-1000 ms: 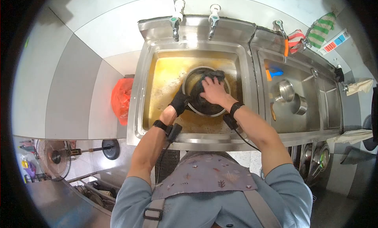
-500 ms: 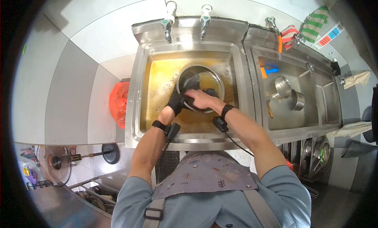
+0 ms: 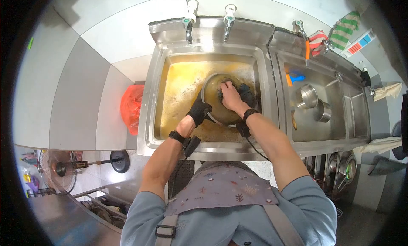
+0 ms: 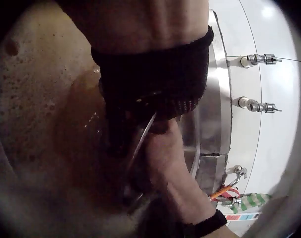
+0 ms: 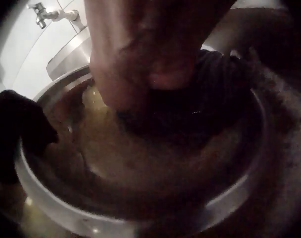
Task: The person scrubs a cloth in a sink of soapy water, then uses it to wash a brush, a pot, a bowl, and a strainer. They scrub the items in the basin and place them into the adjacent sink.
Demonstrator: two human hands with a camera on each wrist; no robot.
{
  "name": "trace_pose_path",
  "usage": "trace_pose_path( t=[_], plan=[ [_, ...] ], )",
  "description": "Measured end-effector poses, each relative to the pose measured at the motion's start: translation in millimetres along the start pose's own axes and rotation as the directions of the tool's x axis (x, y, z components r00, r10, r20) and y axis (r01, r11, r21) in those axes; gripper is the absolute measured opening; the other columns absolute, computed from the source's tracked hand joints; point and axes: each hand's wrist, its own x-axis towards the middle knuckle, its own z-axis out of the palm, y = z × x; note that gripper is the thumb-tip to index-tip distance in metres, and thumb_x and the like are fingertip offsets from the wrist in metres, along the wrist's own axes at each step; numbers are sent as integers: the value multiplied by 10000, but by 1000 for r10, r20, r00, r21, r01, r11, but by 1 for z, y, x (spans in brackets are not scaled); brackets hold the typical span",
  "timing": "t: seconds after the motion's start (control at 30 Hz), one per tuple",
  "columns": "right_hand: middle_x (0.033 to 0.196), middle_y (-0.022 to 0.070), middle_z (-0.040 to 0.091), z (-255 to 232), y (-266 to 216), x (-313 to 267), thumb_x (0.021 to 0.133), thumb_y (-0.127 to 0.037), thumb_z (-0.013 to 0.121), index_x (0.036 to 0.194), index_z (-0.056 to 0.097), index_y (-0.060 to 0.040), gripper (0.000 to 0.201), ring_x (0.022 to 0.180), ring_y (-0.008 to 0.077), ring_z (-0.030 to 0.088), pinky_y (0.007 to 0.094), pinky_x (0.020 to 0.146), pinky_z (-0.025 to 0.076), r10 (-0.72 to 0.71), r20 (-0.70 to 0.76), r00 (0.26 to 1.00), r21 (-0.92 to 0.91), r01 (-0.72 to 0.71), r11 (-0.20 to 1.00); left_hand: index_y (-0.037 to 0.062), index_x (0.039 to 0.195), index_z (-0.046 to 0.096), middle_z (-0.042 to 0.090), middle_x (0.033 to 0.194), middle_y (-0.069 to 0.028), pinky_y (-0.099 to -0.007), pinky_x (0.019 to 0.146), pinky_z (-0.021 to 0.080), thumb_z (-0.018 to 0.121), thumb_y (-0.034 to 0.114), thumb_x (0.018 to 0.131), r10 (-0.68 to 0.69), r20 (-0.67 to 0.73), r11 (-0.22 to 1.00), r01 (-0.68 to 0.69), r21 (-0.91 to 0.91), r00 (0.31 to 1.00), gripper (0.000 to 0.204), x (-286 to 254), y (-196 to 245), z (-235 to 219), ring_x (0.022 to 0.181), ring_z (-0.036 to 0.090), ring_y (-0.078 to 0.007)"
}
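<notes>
A round metal pot point(image 3: 222, 117) sits tilted in the soapy, yellowish water of the large sink. My left hand point(image 3: 199, 111), in a black glove, grips the pot's left rim. Inside it, my bare right hand point(image 3: 232, 96) holds a dark wet cloth point(image 3: 245, 93) with curled fingers against the far right of the wall. From the right wrist view, the pot's wide rim point(image 5: 229, 198) curves round below the hand, and the cloth point(image 5: 219, 84) bunches under the fingers. The left wrist view shows the glove point(image 4: 150, 82) over the rim, its fingertips hidden.
The large steel sink point(image 3: 155, 97) has two taps point(image 3: 228, 25) on the wall behind. In the neighbouring sink point(image 3: 323, 135) lie small metal pots point(image 3: 309, 96) and a blue-and-orange tool point(image 3: 296, 79). A red plastic bag point(image 3: 132, 108) stands left of the sink.
The right hand first lay spread on the cloth, then came close to the left hand at the near-left rim, and now is at the pot's far right. The left hand stays at the rim.
</notes>
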Motion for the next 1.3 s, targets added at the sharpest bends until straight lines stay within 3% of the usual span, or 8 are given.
trace_pose_path(
  t=[0.27, 0.4, 0.57, 0.73, 0.8, 1.03, 1.17, 1.3],
  plan=[
    [1287, 239, 541, 34, -20, 21, 776, 72, 587, 1253, 556, -1, 484, 1246, 412, 497, 419, 1091, 397, -110, -106, 988, 401, 144, 905, 80, 1417, 502, 637, 1201, -48, -313, 828, 543, 740, -24, 790, 133, 46, 990, -130, -60, 990, 679, 22, -15, -4, 1012, 614, -179],
    [1299, 222, 570, 21, -33, -4, 758, 57, 574, 1264, 588, 1, 509, 1254, 387, 523, 415, 1094, 414, -149, 114, 982, 492, 74, 867, 60, 1426, 488, 629, 1286, -94, -349, 913, 538, 765, 13, 800, 263, 81, 963, -258, -73, 961, 686, 33, -32, -27, 1117, 614, -220],
    [1320, 151, 581, -7, -33, -28, 771, -46, 598, 1270, 648, -88, 503, 1313, 370, 485, 511, 1107, 388, -238, 495, 836, 96, 220, 971, 43, 1491, 404, 609, 1322, -147, -347, 932, 530, 703, -13, 754, 273, 0, 956, -272, 112, 962, 798, 14, -18, -36, 1160, 600, -248],
    [1387, 51, 542, -39, -18, -38, 866, -198, 633, 1285, 668, -257, 424, 1423, 363, 351, 673, 1107, 287, -320, 480, 817, -564, 567, 600, 76, 1529, 365, 567, 1368, -160, -343, 965, 498, 579, -75, 701, 15, 7, 968, -17, 252, 1000, 868, -12, 27, -19, 1209, 569, -272],
    [1413, 64, 525, -30, -1, -35, 875, -236, 637, 1317, 637, -265, 443, 1437, 347, 325, 660, 1102, 307, -321, 395, 860, -580, 505, 639, 88, 1537, 357, 558, 1377, -158, -347, 978, 487, 554, -81, 695, -65, -19, 956, 67, 286, 998, 882, -9, 27, -17, 1222, 559, -276],
    [1447, 202, 516, -11, -35, -36, 934, -469, 595, 1439, 502, -120, 622, 1356, 429, 439, 606, 1064, 396, 272, 307, 912, -279, -187, 942, 78, 1507, 399, 566, 1377, -163, -361, 1014, 466, 537, -96, 706, 348, -142, 929, -321, 183, 927, 832, 12, -6, 5, 1239, 552, -277],
    [1263, 268, 639, 9, -28, -21, 900, -502, 588, 1345, 585, -50, 635, 1205, 444, 573, 502, 1035, 447, 197, 347, 917, 82, -239, 968, 64, 1486, 417, 561, 1392, -164, -358, 1044, 447, 543, -92, 732, 400, -157, 898, -351, 266, 903, 780, 10, -4, 17, 1262, 546, -282],
    [1227, 268, 631, -7, -16, -30, 828, -439, 665, 1277, 620, -51, 596, 1156, 462, 579, 510, 992, 480, 72, 447, 891, -189, 16, 982, 67, 1484, 423, 555, 1405, -160, -350, 1060, 435, 544, -93, 742, 377, -188, 913, -329, 242, 907, 768, 20, -25, -10, 1280, 534, -278]
  ],
)
